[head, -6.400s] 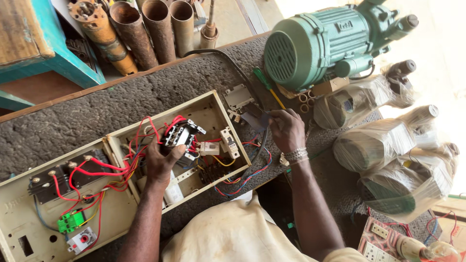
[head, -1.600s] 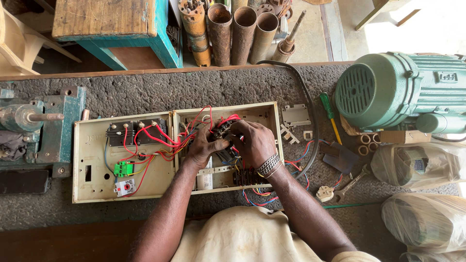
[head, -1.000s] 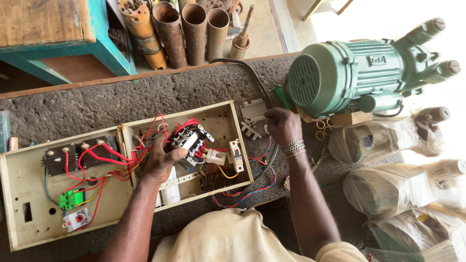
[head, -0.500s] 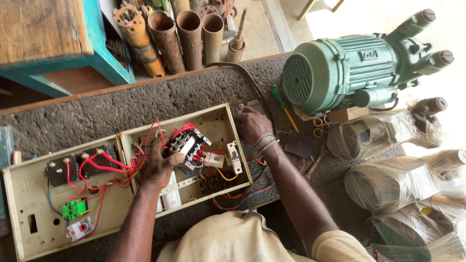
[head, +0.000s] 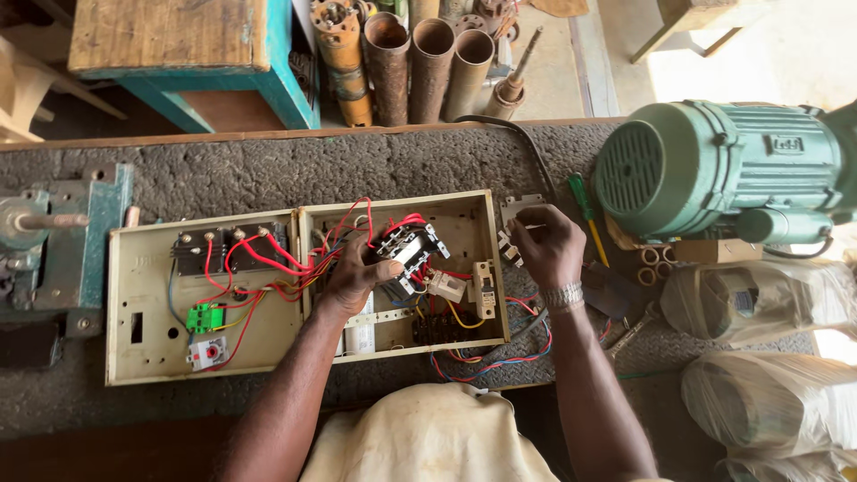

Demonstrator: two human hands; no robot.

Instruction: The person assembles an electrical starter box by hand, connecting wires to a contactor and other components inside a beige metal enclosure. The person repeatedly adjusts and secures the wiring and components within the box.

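- The left hand [head: 357, 272] reaches into the right half of an open beige control box [head: 134, 308] lying flat on the surface [head: 268, 170]; its fingers are curled around a black and white contactor [head: 409, 245], which sits tilted near the top middle of that compartment, with red wires [head: 268, 259] running from it.
- The right hand [head: 546, 245] rests just outside the box's right wall; its fingers are bent around a small grey part [head: 518, 207] lying on the surface at the box's upper right corner; a metal bracelet [head: 562, 296] circles the wrist.
- Inside the right compartment a small white breaker [head: 484, 287] stands near the right wall; red, blue and yellow wires spill over the lower edge toward the person.
- The left half of the box carries a black terminal block [head: 228, 248], a green connector [head: 205, 317] and a red and white push button [head: 205, 353].
- A green-handled screwdriver [head: 585, 210] lies just beside the right hand, between it and a large green electric motor [head: 723, 174].
- Plastic-wrapped bundles [head: 768, 299] sit below the motor; rusty pipes [head: 428, 62] stand beyond the far edge of the surface; a blue-green vise [head: 62, 241] sits at the left end.
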